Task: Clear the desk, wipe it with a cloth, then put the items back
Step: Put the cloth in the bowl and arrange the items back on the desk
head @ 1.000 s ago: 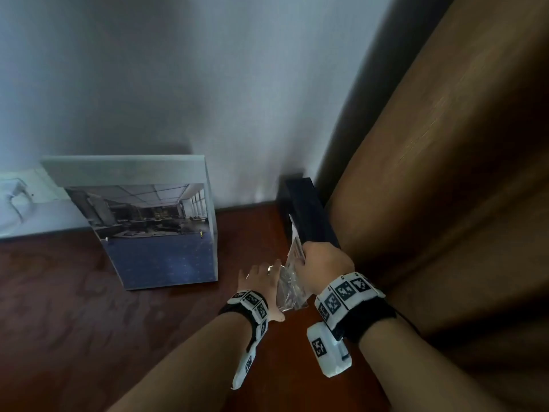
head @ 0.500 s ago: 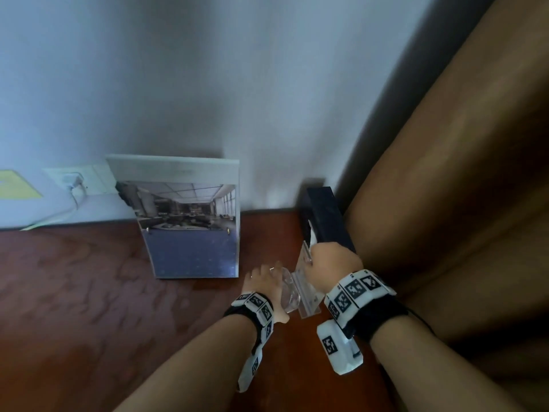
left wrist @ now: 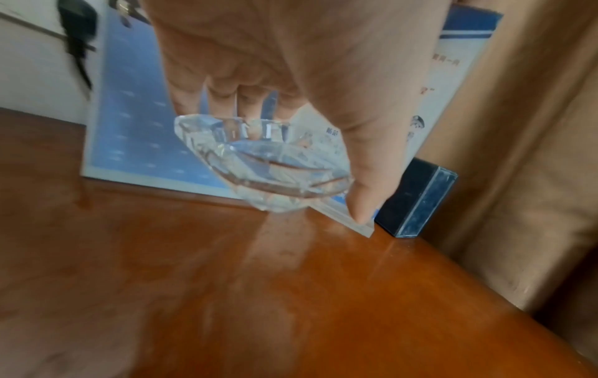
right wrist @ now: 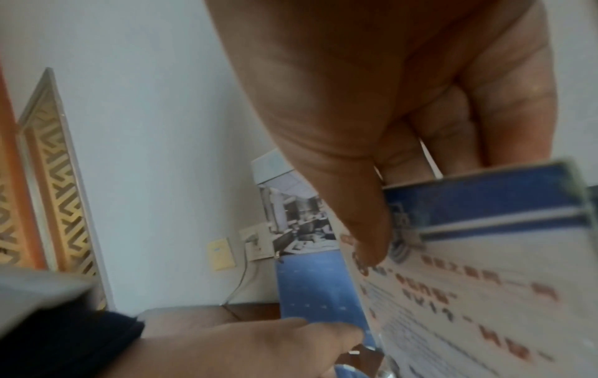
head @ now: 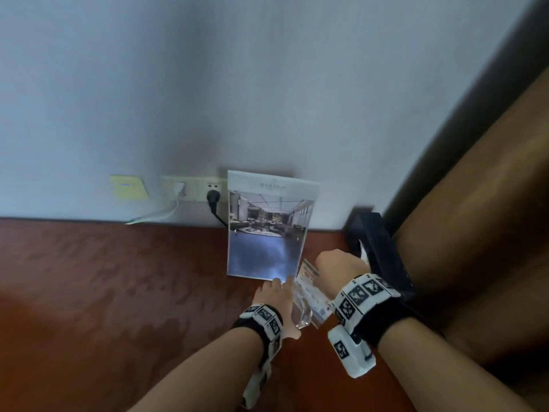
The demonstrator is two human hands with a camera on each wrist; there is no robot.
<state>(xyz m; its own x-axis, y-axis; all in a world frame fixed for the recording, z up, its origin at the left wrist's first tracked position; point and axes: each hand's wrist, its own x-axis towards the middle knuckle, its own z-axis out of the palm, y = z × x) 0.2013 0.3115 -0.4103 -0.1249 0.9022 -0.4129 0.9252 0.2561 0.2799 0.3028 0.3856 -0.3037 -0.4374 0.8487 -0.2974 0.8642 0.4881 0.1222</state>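
My left hand (head: 274,292) grips a clear glass dish (head: 300,315) by its rim; in the left wrist view the glass dish (left wrist: 265,163) hangs just above the red-brown desk (left wrist: 258,294). My right hand (head: 338,266) pinches the top edge of a clear acrylic sign with a blue header and red print (right wrist: 479,276), thumb on its front. That acrylic sign (head: 312,288) stands tilted between my hands, its lower corner down at the desk. A taller photo stand (head: 267,227) showing an office leans on the wall just beyond my hands.
A black box (head: 380,248) lies at the desk's right edge against brown upholstery (head: 475,203). Wall sockets with a black plug (head: 212,197) and a white cable sit left of the photo stand. A yellow plate (head: 127,187) is on the wall.
Both hands have carried the dish and the sign leftward, away from the black box and up to the photo stand. The view has swung left, showing the wall sockets.
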